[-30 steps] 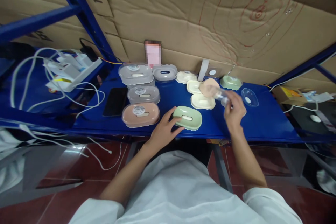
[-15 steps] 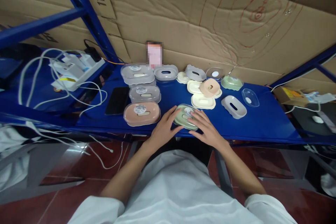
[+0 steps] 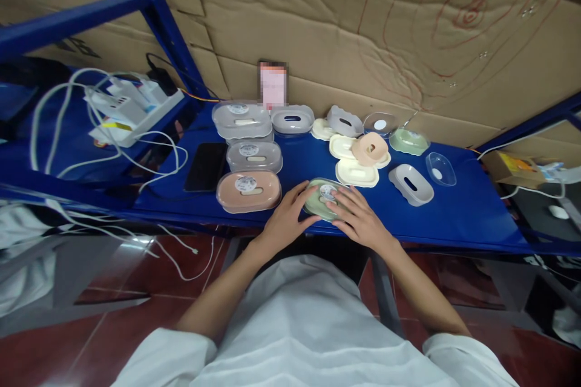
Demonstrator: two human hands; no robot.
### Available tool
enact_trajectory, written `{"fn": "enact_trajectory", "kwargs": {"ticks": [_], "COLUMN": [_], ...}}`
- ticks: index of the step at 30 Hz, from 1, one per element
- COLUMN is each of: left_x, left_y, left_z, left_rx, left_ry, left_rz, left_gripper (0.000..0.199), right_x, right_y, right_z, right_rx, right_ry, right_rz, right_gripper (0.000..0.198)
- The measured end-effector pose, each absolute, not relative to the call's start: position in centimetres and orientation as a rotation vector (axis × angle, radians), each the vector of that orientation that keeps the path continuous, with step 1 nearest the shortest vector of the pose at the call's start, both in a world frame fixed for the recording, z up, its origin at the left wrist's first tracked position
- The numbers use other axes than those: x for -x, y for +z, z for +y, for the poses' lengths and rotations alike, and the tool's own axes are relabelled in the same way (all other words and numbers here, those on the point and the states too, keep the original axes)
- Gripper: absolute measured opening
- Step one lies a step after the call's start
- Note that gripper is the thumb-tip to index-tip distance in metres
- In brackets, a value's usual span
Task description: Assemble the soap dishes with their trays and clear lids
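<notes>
Gripping the green box [image 3: 315, 203] between them, left hand [image 3: 285, 216] wraps its nearer end and right hand [image 3: 361, 217] overlies the other, atop the clear lid [image 3: 324, 183] — long axis runs hand to hand.

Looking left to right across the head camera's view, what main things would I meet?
White plastic power strip, black flat rectangular slab, pink oval lidded box, left hand, pale green oval lidded box, right hand, pale grey slotted oval dish, clear oval plastic lid, small brown cardboard box.
</notes>
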State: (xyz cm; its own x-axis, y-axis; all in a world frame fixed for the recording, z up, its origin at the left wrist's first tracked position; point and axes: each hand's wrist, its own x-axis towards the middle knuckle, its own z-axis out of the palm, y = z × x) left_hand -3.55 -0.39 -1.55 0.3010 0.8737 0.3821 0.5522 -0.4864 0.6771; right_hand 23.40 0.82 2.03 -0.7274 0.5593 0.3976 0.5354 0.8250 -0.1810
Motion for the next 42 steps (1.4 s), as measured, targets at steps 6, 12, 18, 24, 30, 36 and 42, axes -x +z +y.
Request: {"fn": "enact_trajectory", "kwargs": {"ticks": [6,12,18,24,30,36,42], "left_x": [3.5,3.2,2.8,2.8,3.0,3.1,3.1], "left_y": [-1.5,-1.3,-0.9,-0.7,-0.8,-0.8,-0.9], "left_z": [-0.4,-0.6,-1.0,-0.9,-0.8,-0.9,-0.8], "left_rx": [-2.160,-2.142,-2.116,-2.284,-2.305,-2.299,-2.320], "left_ry": [1.035,1.106,1.168,1.124,1.115,1.085,1.073], "left_rz": [1.283,1.270,1.344,1.291,1.262,1.265,1.267], "left_gripper": [0.067,0.063,0.036,0.016,0.010,0.011,0.012], "right_x": [-22.7,-23.6,-21.1,-10.9,-7.5,-8.9,-11.2], "right_y": [1.3,1.4,6.4,7.1,5.2,5.0,6.2], "right_z": [-0.5,0.5,6.7,13.3,16.0,20.3,22.1], "right_rx": [0.974,0.939,1.063,0.623,0.510,0.960,1.257], "right_ry": [0.062,0.125,0.093,0.216,0.365,0.211,-0.024], "right_rz": [-2.468,-2.376,-2.141,-2.494,-2.548,-2.346,-2.520], "right_gripper": [0.072,0.071,0.058,0.052,0.065,0.049,0.026]}}
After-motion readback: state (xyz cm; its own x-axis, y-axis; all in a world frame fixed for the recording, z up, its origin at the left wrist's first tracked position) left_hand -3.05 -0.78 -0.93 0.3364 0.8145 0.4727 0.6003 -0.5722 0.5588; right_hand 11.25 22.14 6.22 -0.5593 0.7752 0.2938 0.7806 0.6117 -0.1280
